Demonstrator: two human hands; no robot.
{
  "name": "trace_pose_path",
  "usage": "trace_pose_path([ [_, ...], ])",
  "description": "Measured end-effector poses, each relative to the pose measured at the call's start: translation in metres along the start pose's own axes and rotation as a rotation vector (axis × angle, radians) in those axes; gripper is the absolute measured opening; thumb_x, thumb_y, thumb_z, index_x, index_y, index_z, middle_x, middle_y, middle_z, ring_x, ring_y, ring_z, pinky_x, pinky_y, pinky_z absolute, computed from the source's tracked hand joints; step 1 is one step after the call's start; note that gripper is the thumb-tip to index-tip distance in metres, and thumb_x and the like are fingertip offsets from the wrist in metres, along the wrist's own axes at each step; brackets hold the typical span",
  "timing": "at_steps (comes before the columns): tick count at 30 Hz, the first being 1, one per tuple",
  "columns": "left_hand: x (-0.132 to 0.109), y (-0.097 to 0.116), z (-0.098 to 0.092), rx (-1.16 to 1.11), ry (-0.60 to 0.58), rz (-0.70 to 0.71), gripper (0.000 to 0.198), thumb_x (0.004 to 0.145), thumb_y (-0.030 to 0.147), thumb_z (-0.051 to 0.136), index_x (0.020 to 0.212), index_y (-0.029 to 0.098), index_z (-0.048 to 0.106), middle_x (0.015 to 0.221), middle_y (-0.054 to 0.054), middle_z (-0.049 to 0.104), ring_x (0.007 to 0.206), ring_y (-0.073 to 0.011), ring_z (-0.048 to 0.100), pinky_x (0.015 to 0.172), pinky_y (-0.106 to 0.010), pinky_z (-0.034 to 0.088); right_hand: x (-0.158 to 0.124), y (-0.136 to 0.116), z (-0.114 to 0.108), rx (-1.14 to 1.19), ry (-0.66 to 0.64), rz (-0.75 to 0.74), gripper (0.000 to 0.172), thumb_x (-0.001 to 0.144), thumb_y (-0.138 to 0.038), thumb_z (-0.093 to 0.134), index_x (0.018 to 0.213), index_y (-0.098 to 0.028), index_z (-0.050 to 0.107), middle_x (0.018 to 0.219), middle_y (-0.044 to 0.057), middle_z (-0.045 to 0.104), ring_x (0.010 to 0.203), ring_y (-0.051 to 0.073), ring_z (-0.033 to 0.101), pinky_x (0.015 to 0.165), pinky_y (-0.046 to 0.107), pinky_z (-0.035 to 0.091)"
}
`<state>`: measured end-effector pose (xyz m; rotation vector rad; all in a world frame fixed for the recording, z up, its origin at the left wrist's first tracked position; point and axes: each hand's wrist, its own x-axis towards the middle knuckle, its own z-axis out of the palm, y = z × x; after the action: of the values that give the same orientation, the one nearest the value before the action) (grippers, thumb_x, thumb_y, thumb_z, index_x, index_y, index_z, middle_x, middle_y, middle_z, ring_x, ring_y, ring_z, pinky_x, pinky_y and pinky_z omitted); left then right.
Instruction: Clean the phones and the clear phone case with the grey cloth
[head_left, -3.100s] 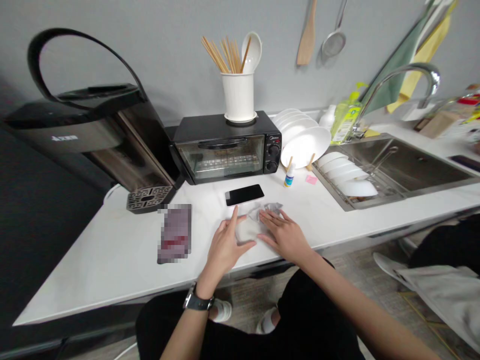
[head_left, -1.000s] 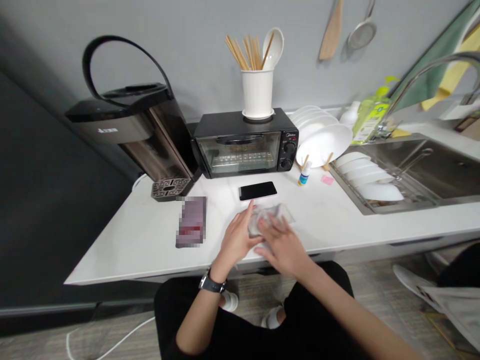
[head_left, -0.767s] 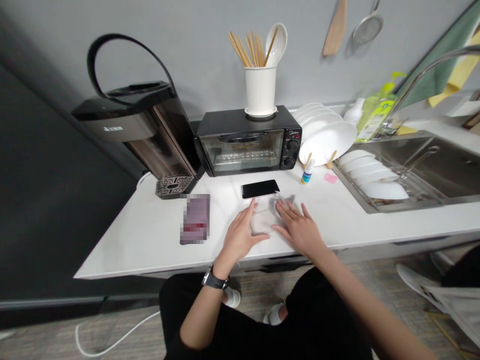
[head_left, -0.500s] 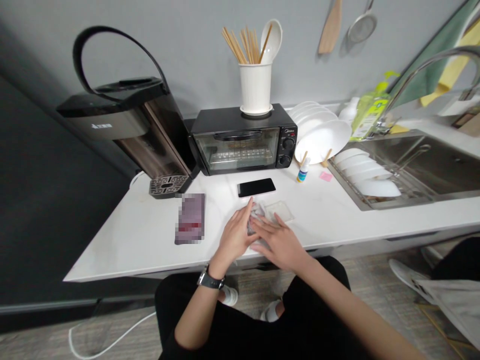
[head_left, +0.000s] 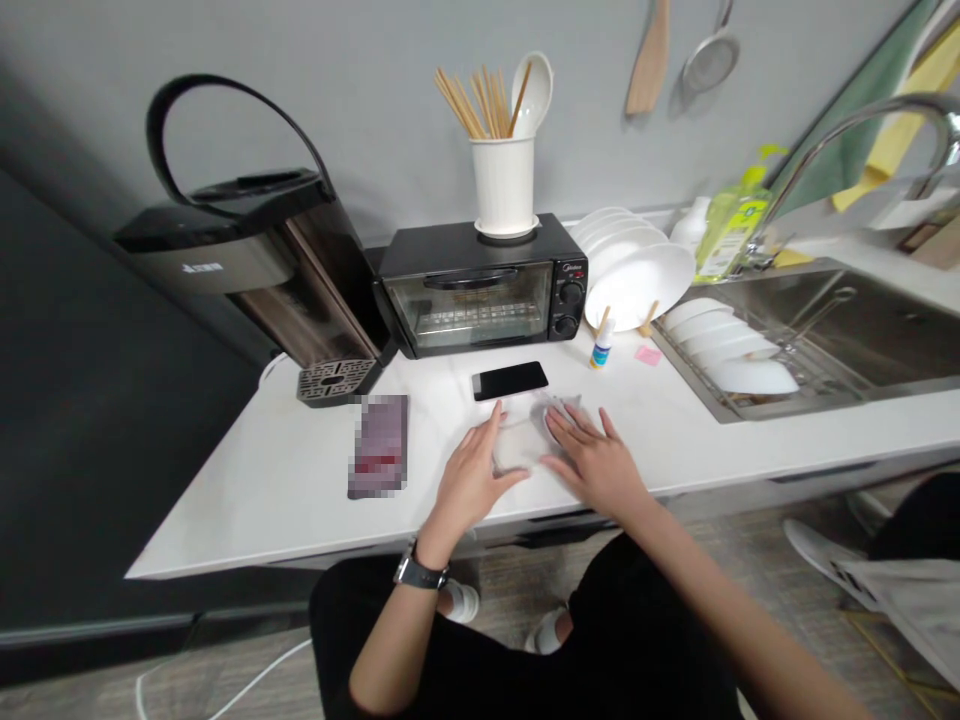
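My left hand (head_left: 471, 472) lies at the left side of a thin, clear or whitish rectangular piece (head_left: 516, 447) on the counter. Its fingers are stretched, with the thumb apart along the near edge. To the right, my right hand (head_left: 598, 462) presses a crumpled whitish cloth or tissue (head_left: 564, 405) with its fingertips; its grip underneath is partly hidden. Just beyond both hands a black phone (head_left: 511, 381) rests screen up. A small spray bottle (head_left: 601, 345) with a blue and yellow label stands farther right.
A toaster oven (head_left: 480, 300) stands behind, topped by a white utensil holder (head_left: 504, 185). On the left are a water dispenser (head_left: 247, 250) and a blurred purple packet (head_left: 379, 440). White plates (head_left: 637, 285) and a sink (head_left: 885, 330) are to the right. Another person's shoe (head_left: 821, 555) shows below.
My hands have moved apart. The right hand and the crumpled cloth have shifted right, and the clear piece now shows between the hands instead of right of them.
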<state>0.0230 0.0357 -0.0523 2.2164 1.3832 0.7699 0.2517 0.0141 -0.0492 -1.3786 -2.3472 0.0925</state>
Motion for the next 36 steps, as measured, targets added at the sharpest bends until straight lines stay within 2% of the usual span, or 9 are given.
trace_pose_path([
  [4, 0.000, -0.001, 0.000, 0.009, 0.003, -0.004, 0.116, 0.084, 0.033, 0.084, 0.169, 0.036, 0.004, 0.155, -0.009, 0.055, 0.138, -0.0298, 0.055, 0.116, -0.048, 0.045, -0.009, 0.012, -0.007, 0.100, -0.104, -0.238, 0.063, 0.105, -0.053, 0.055, 0.158, -0.022, 0.047, 0.157, 0.010, 0.054, 0.150, 0.029, 0.046, 0.126, 0.055, 0.034],
  [8, 0.002, 0.002, -0.001, 0.020, 0.015, -0.011, 0.114, 0.082, 0.034, 0.086, 0.168, 0.035, 0.011, 0.152, -0.009, 0.059, 0.137, -0.0303, 0.057, 0.115, -0.048, 0.046, -0.012, 0.028, -0.011, -0.003, -0.025, -0.080, 0.056, 0.107, -0.040, 0.053, 0.159, -0.023, 0.046, 0.158, 0.009, 0.053, 0.150, 0.033, 0.046, 0.124, 0.063, 0.033],
  [12, 0.000, 0.007, -0.005, -0.050, 0.043, -0.050, 0.102, 0.084, 0.033, 0.083, 0.166, 0.036, 0.022, 0.143, -0.004, 0.067, 0.131, -0.0266, 0.063, 0.114, -0.045, 0.047, -0.006, 0.033, -0.011, 0.046, -0.047, -0.200, 0.048, 0.105, -0.022, 0.049, 0.154, -0.023, 0.054, 0.153, 0.007, 0.059, 0.148, 0.027, 0.049, 0.122, 0.053, 0.041],
  [17, -0.003, 0.007, -0.010, -0.236, 0.054, -0.128, 0.059, 0.105, 0.038, 0.054, 0.160, 0.029, 0.038, 0.114, -0.002, 0.080, 0.109, -0.0209, 0.074, 0.106, -0.038, 0.052, 0.015, 0.037, -0.014, 0.215, 0.194, -0.089, 0.033, 0.104, -0.023, 0.051, 0.127, -0.024, 0.076, 0.119, 0.009, 0.079, 0.106, 0.024, 0.075, 0.097, 0.039, 0.059],
  [20, -0.003, 0.002, -0.006, -0.177, 0.046, -0.113, 0.064, 0.104, 0.036, 0.054, 0.163, 0.026, 0.030, 0.102, -0.003, 0.078, 0.101, -0.0217, 0.073, 0.102, -0.039, 0.053, 0.030, 0.042, -0.009, 0.306, 0.295, -0.001, 0.035, 0.101, -0.018, 0.050, 0.121, -0.023, 0.078, 0.113, 0.009, 0.078, 0.103, 0.025, 0.074, 0.093, 0.037, 0.061],
  [27, -0.001, 0.000, 0.003, 0.098, 0.095, 0.025, 0.079, 0.093, 0.035, 0.073, 0.160, 0.022, 0.032, 0.156, -0.016, 0.046, 0.146, -0.0332, 0.044, 0.122, -0.052, 0.038, 0.033, 0.043, 0.007, 0.096, 0.390, 0.008, 0.053, 0.092, -0.001, 0.050, 0.129, -0.029, 0.075, 0.132, 0.010, 0.066, 0.110, 0.024, 0.067, 0.094, 0.039, 0.059],
  [29, -0.001, 0.001, 0.001, 0.105, 0.063, 0.056, 0.087, 0.094, 0.031, 0.072, 0.164, 0.025, 0.021, 0.162, -0.015, 0.041, 0.150, -0.0323, 0.040, 0.125, -0.052, 0.035, 0.025, 0.038, 0.004, 0.075, 0.426, 0.030, 0.049, 0.095, -0.005, 0.052, 0.132, -0.030, 0.073, 0.125, 0.009, 0.069, 0.103, 0.023, 0.068, 0.089, 0.038, 0.060],
  [32, 0.000, 0.004, -0.002, 0.094, 0.004, 0.072, 0.090, 0.095, 0.031, 0.070, 0.167, 0.027, 0.015, 0.156, -0.014, 0.051, 0.145, -0.0317, 0.046, 0.122, -0.052, 0.038, 0.007, 0.027, 0.000, 0.048, 0.242, -0.052, 0.036, 0.102, -0.026, 0.060, 0.136, -0.025, 0.070, 0.132, 0.012, 0.069, 0.114, 0.028, 0.069, 0.100, 0.044, 0.058],
  [36, 0.002, 0.006, -0.001, 0.031, -0.004, 0.038, 0.096, 0.090, 0.031, 0.076, 0.166, 0.028, 0.018, 0.147, -0.012, 0.057, 0.137, -0.0315, 0.052, 0.116, -0.051, 0.044, -0.014, 0.002, 0.007, -0.081, 0.124, 0.006, 0.063, 0.101, -0.052, 0.061, 0.151, -0.014, 0.055, 0.157, 0.020, 0.053, 0.142, 0.040, 0.054, 0.117, 0.061, 0.044],
])
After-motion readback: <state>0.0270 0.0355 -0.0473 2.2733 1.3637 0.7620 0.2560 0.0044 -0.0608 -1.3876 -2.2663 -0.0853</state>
